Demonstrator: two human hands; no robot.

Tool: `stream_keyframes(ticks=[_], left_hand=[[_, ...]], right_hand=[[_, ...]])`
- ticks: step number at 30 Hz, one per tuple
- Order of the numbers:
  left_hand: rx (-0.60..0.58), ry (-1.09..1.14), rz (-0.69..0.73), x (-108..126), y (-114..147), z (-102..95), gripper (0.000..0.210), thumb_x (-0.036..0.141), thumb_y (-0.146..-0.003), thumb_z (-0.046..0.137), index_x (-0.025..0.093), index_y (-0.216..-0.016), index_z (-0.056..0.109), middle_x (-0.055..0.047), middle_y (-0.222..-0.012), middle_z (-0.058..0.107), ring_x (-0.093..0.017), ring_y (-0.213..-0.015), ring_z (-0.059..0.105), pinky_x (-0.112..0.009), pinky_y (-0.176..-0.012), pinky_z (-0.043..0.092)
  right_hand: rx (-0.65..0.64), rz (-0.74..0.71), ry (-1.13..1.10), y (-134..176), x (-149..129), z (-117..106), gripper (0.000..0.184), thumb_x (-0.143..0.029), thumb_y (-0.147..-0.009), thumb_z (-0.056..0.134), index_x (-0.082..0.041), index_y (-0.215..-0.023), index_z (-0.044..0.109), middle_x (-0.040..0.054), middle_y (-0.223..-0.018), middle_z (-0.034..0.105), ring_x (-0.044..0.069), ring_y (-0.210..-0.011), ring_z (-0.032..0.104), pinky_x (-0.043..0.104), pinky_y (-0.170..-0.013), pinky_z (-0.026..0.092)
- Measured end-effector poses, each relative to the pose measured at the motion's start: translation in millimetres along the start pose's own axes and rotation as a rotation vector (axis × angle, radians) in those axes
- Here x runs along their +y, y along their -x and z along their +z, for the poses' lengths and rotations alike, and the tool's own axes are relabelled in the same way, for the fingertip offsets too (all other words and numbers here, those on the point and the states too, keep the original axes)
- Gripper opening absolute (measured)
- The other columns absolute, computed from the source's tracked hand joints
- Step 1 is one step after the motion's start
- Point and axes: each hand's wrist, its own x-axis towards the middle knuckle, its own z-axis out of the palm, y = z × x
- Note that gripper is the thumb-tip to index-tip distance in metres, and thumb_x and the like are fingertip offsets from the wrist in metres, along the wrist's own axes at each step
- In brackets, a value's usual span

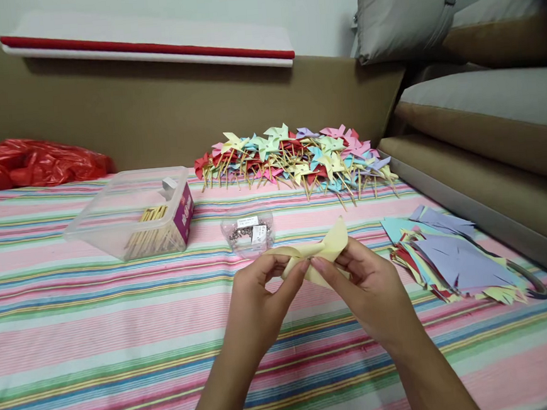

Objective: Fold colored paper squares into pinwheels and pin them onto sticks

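Observation:
Both hands pinch one pale yellow paper pinwheel [334, 240] in front of me, above the striped cloth. My left hand [258, 294] grips its left side, thumb on the folded middle. From the other side my right hand [366, 286] holds it, its thumb tip close to the left one at the centre. The paper's corners are curled inward, and one point sticks up at the right. Whatever lies under the thumbs is too small to make out. Just beyond the hands sits a clear plastic bag [239, 245] of small metal fasteners with white labels.
A clear plastic box [100, 228] at left holds thin wooden sticks [150, 230]. Many finished coloured pinwheels [293, 156] are heaped at the back. Cut paper squares [462, 263] lie at right with dark-handled scissors [530, 278]. A red plastic bag [47, 161] rests far left; cushions [488, 103] border the right.

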Motion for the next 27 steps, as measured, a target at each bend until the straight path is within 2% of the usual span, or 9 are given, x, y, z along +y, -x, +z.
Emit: stream_keyframes(ticks=[7,9,12,14,15,17,20,23,27], left_hand=[[-0.088,0.198,-0.209,0.6,-1.0,-1.7,0.023,0.038,-0.089,0.072,0.017,-0.082,0.068,0.000,-0.077,0.068,-0.013,-0.073,0.061,-0.023,-0.066,0.047],[-0.112,0.230,-0.229,0.4,-1.7,-1.2,0.024,0.040,-0.089,0.072,0.016,-0.084,0.068,-0.001,-0.078,0.068,-0.013,-0.074,0.061,-0.024,-0.067,0.047],[-0.112,0.174,-0.187,-2.2,-2.3,-1.6,0.023,0.039,-0.091,0.070,0.017,-0.085,0.069,-0.001,-0.080,0.069,-0.015,-0.077,0.064,-0.025,-0.068,0.049],[-0.080,0.041,-0.078,-4.2,-2.9,-4.7,0.018,0.035,-0.093,0.068,0.018,-0.087,0.070,-0.001,-0.083,0.073,-0.016,-0.080,0.067,-0.025,-0.070,0.050],[-0.059,-0.054,0.020,-4.7,-3.1,-7.5,0.013,0.031,-0.094,0.067,0.019,-0.089,0.071,-0.001,-0.086,0.074,-0.016,-0.081,0.068,-0.026,-0.072,0.051],[-0.030,-0.249,0.285,-3.9,-2.9,-15.7,0.006,0.019,-0.094,0.066,0.020,-0.097,0.071,-0.002,-0.092,0.077,-0.016,-0.086,0.070,-0.027,-0.077,0.051],[-0.028,-0.455,0.629,2.5,1.8,-31.2,0.021,0.005,-0.092,0.063,0.019,-0.106,0.069,-0.006,-0.104,0.077,-0.019,-0.097,0.069,-0.033,-0.088,0.050],[0.001,-0.593,0.738,12.4,12.7,-44.4,0.028,0.000,-0.089,0.062,0.018,-0.109,0.068,-0.011,-0.116,0.073,-0.022,-0.107,0.066,-0.039,-0.093,0.047],[0.041,-0.686,0.750,26.3,27.2,-55.5,0.025,0.005,-0.091,0.063,0.018,-0.111,0.068,-0.012,-0.119,0.071,-0.025,-0.112,0.062,-0.042,-0.092,0.047]], right_hand=[[-0.028,0.015,-0.035,1.5,-4.0,-0.7,0.023,-0.031,-0.092,0.071,-0.027,-0.115,0.070,0.0026,-0.115,0.076,0.019,-0.111,0.071,0.025,-0.091,0.058],[-0.036,0.030,-0.021,1.9,-4.9,-1.4,0.023,-0.031,-0.092,0.071,-0.027,-0.115,0.069,0.0027,-0.115,0.076,0.020,-0.112,0.070,0.025,-0.089,0.058],[-0.054,0.025,0.020,0.1,-2.1,-2.9,0.024,-0.033,-0.093,0.069,-0.027,-0.117,0.068,0.0026,-0.112,0.075,0.020,-0.108,0.071,0.027,-0.086,0.058],[-0.061,-0.034,0.106,-2.6,1.3,-4.2,0.022,-0.032,-0.095,0.066,-0.027,-0.116,0.069,0.0021,-0.108,0.075,0.020,-0.104,0.071,0.029,-0.084,0.058],[-0.057,-0.094,0.177,-4.1,2.6,-4.7,0.019,-0.030,-0.095,0.066,-0.027,-0.114,0.070,0.0016,-0.105,0.075,0.019,-0.101,0.071,0.029,-0.083,0.057],[-0.042,-0.285,0.327,-6.7,3.1,-5.2,0.013,-0.022,-0.094,0.066,-0.026,-0.106,0.072,0.0010,-0.099,0.074,0.017,-0.096,0.070,0.029,-0.083,0.055],[-0.044,-0.620,0.419,-7.7,-2.2,-3.6,0.016,-0.008,-0.090,0.066,-0.022,-0.096,0.072,0.0019,-0.092,0.074,0.017,-0.090,0.069,0.032,-0.082,0.053],[-0.073,-0.807,0.429,-4.7,-11.1,1.4,0.020,-0.001,-0.087,0.068,-0.019,-0.096,0.072,0.0052,-0.093,0.075,0.019,-0.092,0.068,0.036,-0.085,0.053],[-0.080,-0.894,0.418,0.6,-19.2,12.7,0.019,-0.001,-0.085,0.070,-0.017,-0.096,0.072,0.0076,-0.095,0.075,0.020,-0.092,0.067,0.038,-0.084,0.054]])
